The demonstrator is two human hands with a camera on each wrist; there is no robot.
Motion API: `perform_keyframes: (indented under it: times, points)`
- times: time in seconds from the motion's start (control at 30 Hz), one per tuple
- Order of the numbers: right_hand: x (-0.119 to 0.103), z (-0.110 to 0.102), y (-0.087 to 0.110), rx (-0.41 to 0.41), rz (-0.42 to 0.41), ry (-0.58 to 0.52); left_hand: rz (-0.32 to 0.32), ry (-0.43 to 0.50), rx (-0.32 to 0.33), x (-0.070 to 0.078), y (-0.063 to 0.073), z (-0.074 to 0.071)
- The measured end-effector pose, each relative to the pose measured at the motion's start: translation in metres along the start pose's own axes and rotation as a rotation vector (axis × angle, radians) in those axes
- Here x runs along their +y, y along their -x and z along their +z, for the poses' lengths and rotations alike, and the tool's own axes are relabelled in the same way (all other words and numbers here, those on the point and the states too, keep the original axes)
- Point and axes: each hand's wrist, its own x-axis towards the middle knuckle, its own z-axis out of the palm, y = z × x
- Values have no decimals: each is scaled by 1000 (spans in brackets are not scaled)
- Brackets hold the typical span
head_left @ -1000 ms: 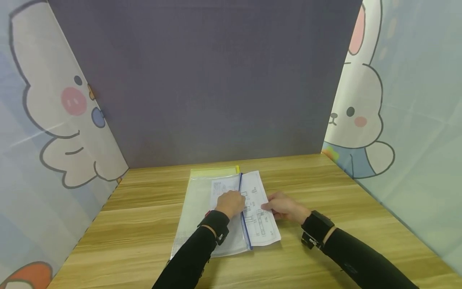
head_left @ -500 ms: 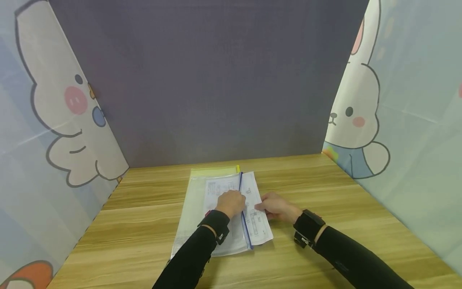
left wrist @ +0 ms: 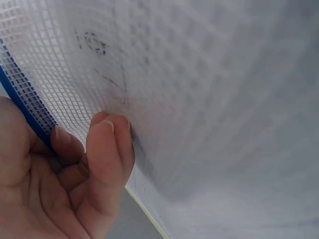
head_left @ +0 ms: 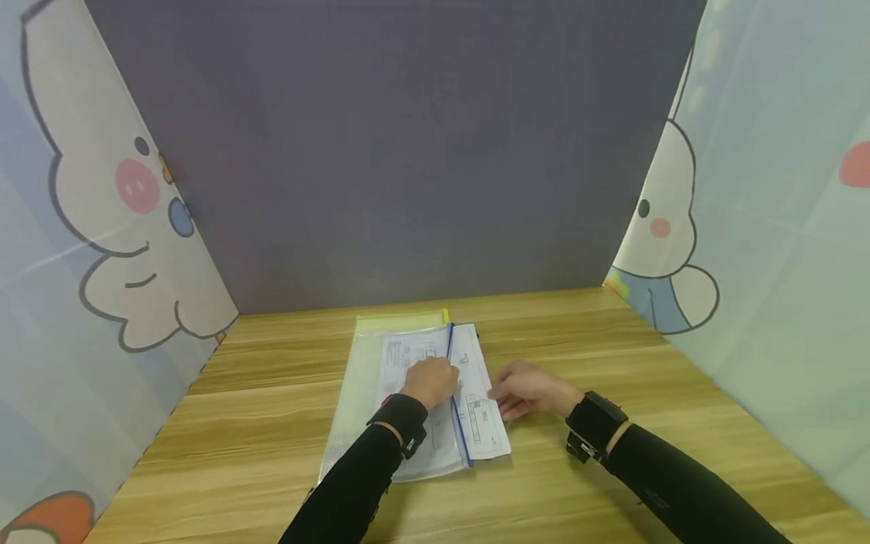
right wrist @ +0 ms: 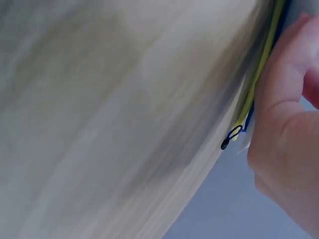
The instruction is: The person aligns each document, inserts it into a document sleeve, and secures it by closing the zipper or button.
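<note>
A mesh zipper pouch (head_left: 356, 404) with a blue zip (head_left: 460, 432) along its right side lies on the table. Sheets of printed paper (head_left: 481, 427) with line drawings are partly inside it, their right part sticking out past the zip. With curled fingers, my left hand (head_left: 431, 383) pinches the pouch at its zip edge; the left wrist view shows thumb and fingers by the blue zip (left wrist: 17, 97) and mesh. At the papers' right edge is my right hand (head_left: 533, 387), thumb tip touching the edge, fingers loosely spread. Its fingertips are hidden in the right wrist view.
A yellow-edged pouch (head_left: 401, 323) lies under the blue-zipped one and shows at the far end. The right wrist view shows a dark zip pull (right wrist: 232, 137) beside a yellow strip (right wrist: 258, 74). Wood-grain tabletop (head_left: 258, 431) surrounds the pouches; a dark panel (head_left: 408, 166) stands behind.
The papers have slid left, further into the pouch, then stayed put. My right hand went left with them, then drew back slightly right, its fingers loosening. My left hand has stayed in place.
</note>
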Motion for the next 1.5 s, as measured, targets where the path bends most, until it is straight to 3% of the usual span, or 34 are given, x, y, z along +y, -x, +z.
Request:
perform_keyframes:
  times: [0.23,1.03,1.5]
  points:
    - [2,4,3,-7,-19,-1,-22,36,-24,1,0,1]
    - [-8,29,-11,12,-22,41,-23,32,-6,-6,-3,3]
    - [-14,42,-20,35,-35,78,22,29,8,-4,1,-1]
